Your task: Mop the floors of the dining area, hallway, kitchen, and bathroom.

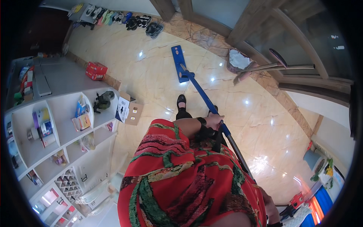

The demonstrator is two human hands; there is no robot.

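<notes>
A blue flat mop head (178,56) lies on the glossy tiled floor in front of me. Its handle (202,92), blue below and metal above, slants back towards my right side. My left hand (214,121), with a black strap at the wrist, is wrapped around the handle about midway. In line with the handle's upper part, my right hand (269,205) is at the lower right, partly covered by the red patterned garment (181,176). The handle's top end and most of the right fingers are hidden. One black shoe (181,99) shows below the mop head; the other is mostly covered.
Several pairs of shoes (139,21) line the far wall. A broom (244,76) and a dustpan (229,63) rest by the wooden-framed glass door (295,42). On the left are white shelves (71,136), an open cardboard box (135,113) and red boxes (96,71). A potted plant (326,171) stands right.
</notes>
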